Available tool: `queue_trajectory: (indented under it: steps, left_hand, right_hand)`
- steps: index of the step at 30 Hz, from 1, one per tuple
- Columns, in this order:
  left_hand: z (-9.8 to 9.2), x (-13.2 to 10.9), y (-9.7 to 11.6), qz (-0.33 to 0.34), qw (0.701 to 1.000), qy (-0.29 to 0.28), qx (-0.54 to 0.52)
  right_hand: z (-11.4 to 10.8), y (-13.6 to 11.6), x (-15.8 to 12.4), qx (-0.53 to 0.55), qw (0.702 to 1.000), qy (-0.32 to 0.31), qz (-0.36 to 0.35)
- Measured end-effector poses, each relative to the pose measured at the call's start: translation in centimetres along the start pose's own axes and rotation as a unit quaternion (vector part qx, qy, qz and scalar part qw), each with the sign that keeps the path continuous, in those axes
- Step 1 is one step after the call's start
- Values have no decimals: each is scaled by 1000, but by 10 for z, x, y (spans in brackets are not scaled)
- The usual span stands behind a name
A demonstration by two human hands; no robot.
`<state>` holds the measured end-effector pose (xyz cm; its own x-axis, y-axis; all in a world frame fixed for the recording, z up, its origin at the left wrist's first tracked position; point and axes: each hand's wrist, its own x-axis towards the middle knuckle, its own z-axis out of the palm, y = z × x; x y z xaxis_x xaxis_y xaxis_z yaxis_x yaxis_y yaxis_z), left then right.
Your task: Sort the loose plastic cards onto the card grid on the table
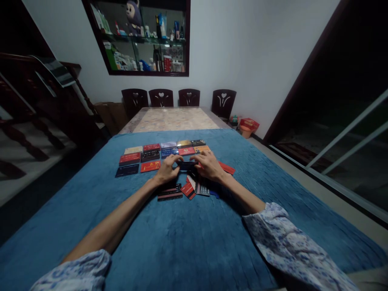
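My left hand (167,169) and my right hand (208,165) pinch the two short ends of a dark card (187,165) between them. Whether it is one card or a small stack I cannot tell. Just below lies a loose heap of cards, among them a red card (188,190) and a grey card (202,187). A dark striped card (170,192) rests under my left wrist. Beyond my hands, cards are laid out in rows, with a dark blue card (127,170) and an orange-red card (150,166) nearest. A red card (227,167) pokes out past my right hand.
A blue cloth (194,242) covers the near part of the table, and its patterned top (178,118) shows at the far end. Several dark chairs (161,98) stand along the back wall. To the left is a wooden railing (39,60).
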<state>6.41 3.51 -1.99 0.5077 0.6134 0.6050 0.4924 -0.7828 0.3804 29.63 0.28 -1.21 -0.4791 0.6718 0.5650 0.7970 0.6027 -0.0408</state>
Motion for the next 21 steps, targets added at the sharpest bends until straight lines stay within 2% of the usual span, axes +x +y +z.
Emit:
queue_trajectory:
  steps: [11, 21]
  left_hand:
    - [-7, -2, -7, -3, 997, -56, 48]
    - [-4, -3, 1, -32, 988, -89, 119]
  right_hand:
    - [1, -5, -1, -26, 998, -51, 14]
    - [-6, -15, -1, -43, 992, -107, 47]
